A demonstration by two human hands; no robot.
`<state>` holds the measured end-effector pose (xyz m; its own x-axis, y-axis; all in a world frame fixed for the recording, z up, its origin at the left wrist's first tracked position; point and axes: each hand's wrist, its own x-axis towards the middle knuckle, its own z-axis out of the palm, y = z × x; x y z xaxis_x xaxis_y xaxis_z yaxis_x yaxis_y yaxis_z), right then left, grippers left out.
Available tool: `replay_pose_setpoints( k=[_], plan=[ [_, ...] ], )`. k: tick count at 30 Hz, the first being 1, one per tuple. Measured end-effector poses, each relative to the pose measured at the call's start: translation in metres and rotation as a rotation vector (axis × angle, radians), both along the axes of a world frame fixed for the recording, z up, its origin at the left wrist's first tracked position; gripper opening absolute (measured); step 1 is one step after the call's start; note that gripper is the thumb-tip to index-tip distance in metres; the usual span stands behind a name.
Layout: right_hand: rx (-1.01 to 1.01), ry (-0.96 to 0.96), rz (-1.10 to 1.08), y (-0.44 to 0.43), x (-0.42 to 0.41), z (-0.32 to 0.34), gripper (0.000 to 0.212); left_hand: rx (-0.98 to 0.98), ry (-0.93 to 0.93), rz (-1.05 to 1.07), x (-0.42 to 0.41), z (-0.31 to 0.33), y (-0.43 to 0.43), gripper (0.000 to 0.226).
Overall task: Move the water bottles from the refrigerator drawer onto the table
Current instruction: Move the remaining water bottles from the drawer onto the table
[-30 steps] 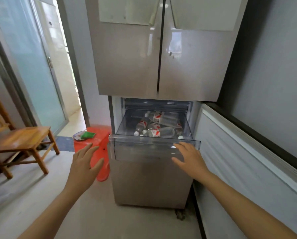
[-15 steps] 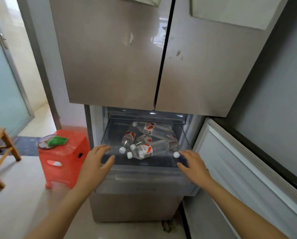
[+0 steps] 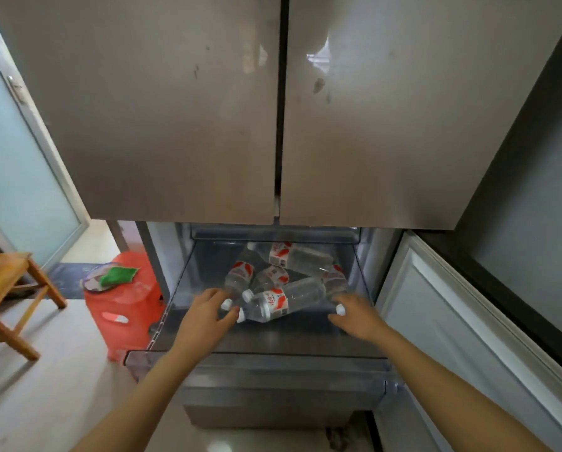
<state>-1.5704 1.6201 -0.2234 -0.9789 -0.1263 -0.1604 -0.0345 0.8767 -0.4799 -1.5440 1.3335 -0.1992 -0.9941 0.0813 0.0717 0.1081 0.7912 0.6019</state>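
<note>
Several clear water bottles (image 3: 286, 296) with red-and-white labels and white caps lie in a heap inside the pulled-out clear refrigerator drawer (image 3: 273, 360). My left hand (image 3: 204, 316) reaches into the drawer with fingers spread, its fingertips at the white caps of the nearest bottles. My right hand (image 3: 357, 316) reaches in on the right with relaxed fingers, beside a white cap (image 3: 340, 309) of a bottle at the drawer's right side. Neither hand grips a bottle. No table is in view.
The closed upper fridge doors (image 3: 273, 109) hang right above the drawer. An open white door panel (image 3: 452, 321) stands to the right. On the left are a red plastic stool (image 3: 123, 308) bearing a plate and green cloth, and a wooden chair (image 3: 9, 288).
I have moved closer to the fridge. Both hands went from the drawer's front edge forward into the drawer, up to the bottles.
</note>
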Motion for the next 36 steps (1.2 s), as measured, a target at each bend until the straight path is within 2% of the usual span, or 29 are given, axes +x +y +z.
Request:
replay_pose_setpoints(
  k=[1,3,9,16,21,29,36],
  plan=[
    [0.000,-0.022,0.030,-0.001,-0.007,-0.005,0.029,-0.035,-0.025,-0.015,-0.006,-0.002,0.002,0.051],
    [0.019,-0.057,0.066,-0.002,-0.022,-0.015,0.042,-0.143,-0.064,-0.044,-0.019,-0.004,0.006,0.041],
    [0.171,-0.180,0.025,-0.001,-0.057,-0.038,0.036,-0.482,-0.201,-0.195,-0.065,-0.011,0.025,0.045],
    [0.285,-0.281,-0.072,-0.003,-0.072,-0.058,0.061,-0.664,-0.328,-0.452,-0.102,-0.035,0.045,0.050],
    [0.273,-0.309,-0.164,-0.009,-0.075,-0.070,0.059,-0.759,-0.284,-0.595,-0.118,-0.054,0.037,0.055],
    [0.417,-0.325,-0.199,-0.015,-0.089,-0.083,0.045,-0.884,-0.260,-0.820,-0.125,-0.068,0.014,0.055],
    [0.608,-0.372,-0.158,-0.023,-0.087,-0.085,0.053,-1.019,-0.318,-0.821,-0.119,-0.079,0.003,0.048]
  ],
)
